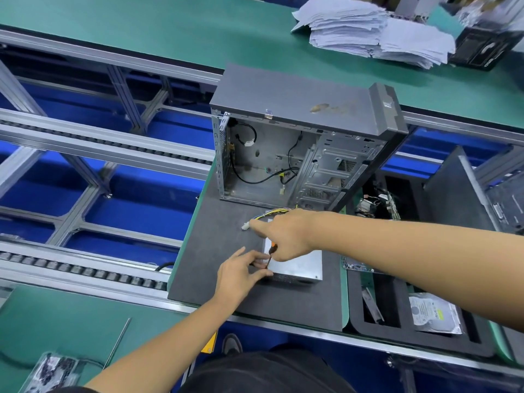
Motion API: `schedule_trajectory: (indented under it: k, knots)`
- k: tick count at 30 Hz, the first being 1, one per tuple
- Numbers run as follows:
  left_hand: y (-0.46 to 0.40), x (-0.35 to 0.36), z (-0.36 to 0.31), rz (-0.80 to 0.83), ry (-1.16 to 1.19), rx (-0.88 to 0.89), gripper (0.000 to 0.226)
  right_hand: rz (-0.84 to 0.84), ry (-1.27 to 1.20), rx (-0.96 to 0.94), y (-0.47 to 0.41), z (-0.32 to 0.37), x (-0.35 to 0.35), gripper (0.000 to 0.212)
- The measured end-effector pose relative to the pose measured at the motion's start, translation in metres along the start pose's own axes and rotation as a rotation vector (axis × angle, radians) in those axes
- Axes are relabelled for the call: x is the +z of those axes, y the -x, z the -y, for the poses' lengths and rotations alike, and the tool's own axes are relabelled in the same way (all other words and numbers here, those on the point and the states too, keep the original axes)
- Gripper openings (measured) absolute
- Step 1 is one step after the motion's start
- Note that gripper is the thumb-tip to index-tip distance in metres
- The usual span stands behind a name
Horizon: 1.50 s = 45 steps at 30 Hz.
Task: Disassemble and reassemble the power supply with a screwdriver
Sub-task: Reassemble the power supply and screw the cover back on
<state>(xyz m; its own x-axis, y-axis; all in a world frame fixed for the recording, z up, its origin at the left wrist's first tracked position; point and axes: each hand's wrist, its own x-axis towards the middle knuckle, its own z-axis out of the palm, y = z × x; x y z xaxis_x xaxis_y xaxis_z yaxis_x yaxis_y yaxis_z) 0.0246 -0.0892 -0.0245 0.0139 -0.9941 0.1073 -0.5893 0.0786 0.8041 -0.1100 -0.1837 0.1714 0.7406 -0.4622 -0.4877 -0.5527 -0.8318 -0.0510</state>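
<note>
Green counter (pixel 85 316) carries a dark grey foam mat (pixel 215 222); on it the left hand (pixel 241 275) pinches the thin shaft of an orange-and-black screwdriver (pixel 270 252), the right hand (pixel 286 235) grips its handle, over the silver metal power supply (pixel 300 265), beyond which stands an open grey computer case (pixel 297 131).

matt foam mat (pixel 215 239), bare-metal power supply (pixel 300 265)

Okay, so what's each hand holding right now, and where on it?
The right hand grips the screwdriver by its orange and black handle. The left hand pinches the shaft near the tip, at the corner of the power supply.
</note>
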Motion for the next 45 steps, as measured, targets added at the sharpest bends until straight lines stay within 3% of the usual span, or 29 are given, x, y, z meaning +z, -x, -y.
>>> schedule_trajectory:
  k: [3,6,9,14,18,21,24,26,28,30,32,34,36,39,41,43,45]
  knots:
    - [0.0,-0.001,-0.002,0.026,0.022,-0.036,0.032,0.029,0.268,-0.188,0.001,-0.001,-0.007,0.038]
    - [0.001,-0.005,-0.005,0.043,0.002,-0.101,0.038,-0.001,0.346,-0.329,0.0,0.0,-0.009,0.02]
    - [0.003,-0.009,-0.003,0.089,0.044,-0.107,0.039,-0.065,0.241,-0.272,-0.003,0.006,-0.003,0.007]
    - [-0.004,-0.011,-0.005,0.102,0.068,-0.105,0.027,-0.117,0.236,-0.083,-0.011,0.016,0.005,0.019]
    - [-0.009,-0.01,-0.007,0.088,-0.008,-0.099,0.018,-0.087,0.369,-0.103,-0.01,0.016,0.003,0.02]
    - [-0.009,-0.013,-0.01,0.068,-0.054,-0.012,0.027,-0.048,0.523,-0.367,-0.006,0.005,-0.009,0.027]
    - [-0.008,-0.013,-0.01,0.067,-0.106,0.043,0.011,0.035,0.726,-0.669,0.0,-0.004,-0.019,0.035]
    - [-0.007,-0.013,-0.011,0.05,-0.167,0.05,0.014,-0.027,0.733,-0.629,0.004,-0.002,-0.012,0.03]
    - [-0.007,-0.013,-0.011,0.033,-0.207,0.019,0.019,-0.089,0.533,-0.361,0.006,0.008,-0.001,0.025]
    - [-0.006,-0.013,-0.012,0.038,-0.197,0.001,0.019,-0.03,0.325,-0.051,0.002,0.023,0.008,0.028]
    - [-0.006,-0.013,-0.013,0.034,-0.188,0.009,0.017,-0.013,0.284,0.046,-0.002,0.031,0.011,0.033]
    - [-0.007,-0.014,-0.014,0.015,-0.239,0.062,0.019,-0.062,0.364,0.001,-0.001,0.031,0.006,0.039]
    - [-0.01,-0.016,-0.019,0.012,-0.234,0.08,0.021,-0.13,0.49,-0.19,0.0,0.02,-0.005,0.037]
    - [-0.013,-0.016,-0.019,0.028,-0.269,0.159,0.021,-0.048,0.671,-0.565,0.002,0.004,-0.023,0.033]
    - [-0.012,-0.015,-0.017,0.052,-0.341,0.192,0.013,-0.039,0.73,-0.671,0.005,0.001,-0.024,0.027]
    - [-0.011,-0.016,-0.018,0.06,-0.357,0.209,0.016,-0.099,0.674,-0.58,0.008,0.006,-0.012,0.02]
    - [-0.011,-0.016,-0.02,0.052,-0.357,0.177,0.023,-0.141,0.521,-0.351,0.006,0.016,0.001,0.024]
